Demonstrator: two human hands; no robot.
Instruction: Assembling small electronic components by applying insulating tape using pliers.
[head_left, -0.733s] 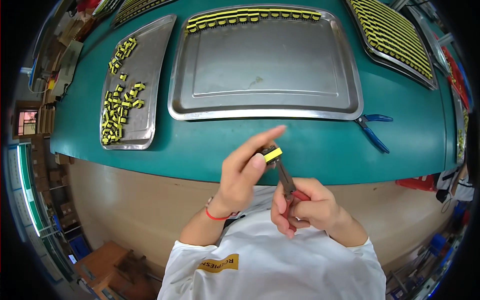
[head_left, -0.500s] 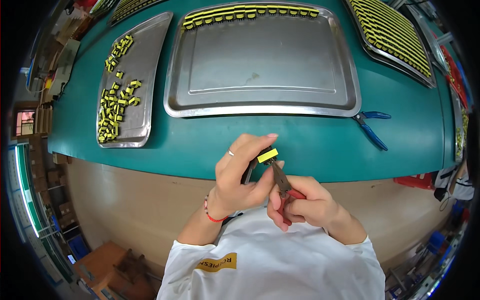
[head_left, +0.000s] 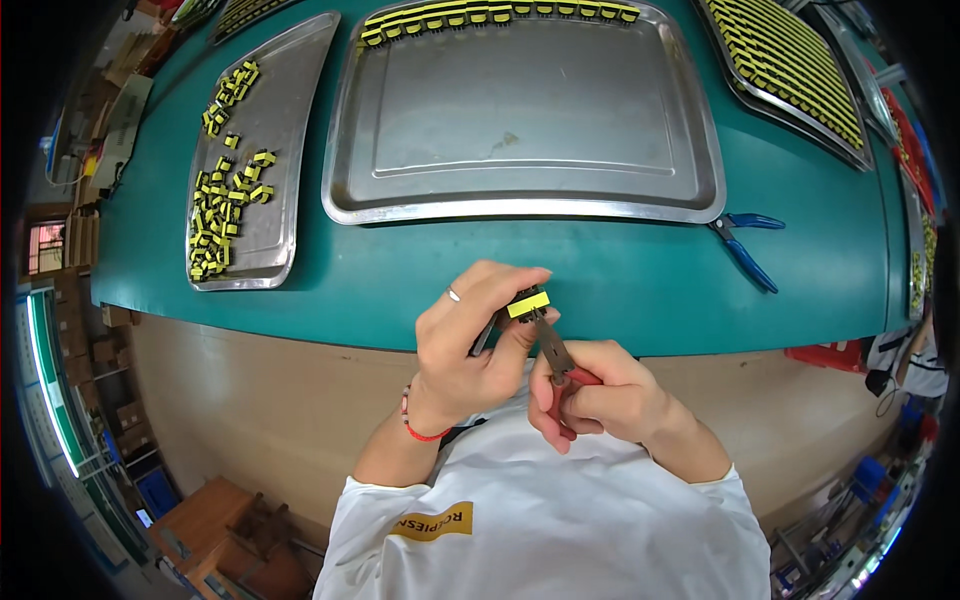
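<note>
Between the thumb and fingers of my left hand (head_left: 470, 335) is a small transformer (head_left: 529, 304) with a yellow-taped body and a black base with pins. A dark, narrow object (head_left: 484, 338) shows partly behind those fingers; its kind is hidden. My right hand (head_left: 610, 395) is closed round the red handles of a pair of pliers (head_left: 556, 352). The tips of the pliers are at the pins on the underside of the transformer. Whether the jaws are closed on a pin is too small to tell.
A large metal tray (head_left: 520, 210) ahead holds a row of transformers along its far edge. Loose transformers lie in a tray (head_left: 285, 200) at the left. Blue-handled cutters (head_left: 748, 250) rest by the large tray's near right corner. A full tray (head_left: 790, 85) stands far right.
Both hands have shifted slightly left and up in the picture, with the transformer and pliers. The trays appear a little higher too. Both grips stay the same.
</note>
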